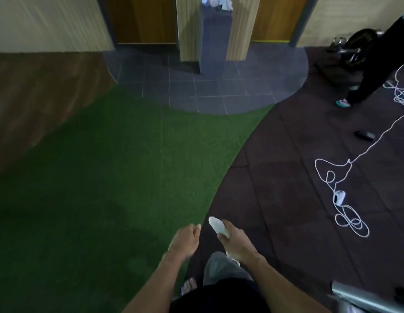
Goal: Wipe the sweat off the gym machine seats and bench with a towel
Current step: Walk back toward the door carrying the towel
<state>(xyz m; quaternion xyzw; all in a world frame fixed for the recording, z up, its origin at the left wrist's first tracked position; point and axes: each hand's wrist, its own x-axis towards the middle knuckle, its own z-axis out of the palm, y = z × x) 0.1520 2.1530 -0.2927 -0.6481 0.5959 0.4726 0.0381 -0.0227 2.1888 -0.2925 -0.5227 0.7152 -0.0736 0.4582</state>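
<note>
My right hand point(236, 241) is closed around a small white towel point(217, 225), whose bunched end sticks out past my fingers. A little to its left, my left hand point(185, 239) hangs loosely curled and holds nothing. Both hands are low in the view, above the border between green turf point(128, 166) and dark rubber flooring point(287, 177). No seat or bench shows. Only a grey metal machine part point(363, 299) appears at the bottom right corner.
A white cable point(345, 213) with a small white device lies looped on the rubber floor to the right, near a small black object point(363, 134). Another person's leg point(368, 71) stands at the upper right beside dark equipment. Grey tiles, a pillar and wooden doors lie ahead.
</note>
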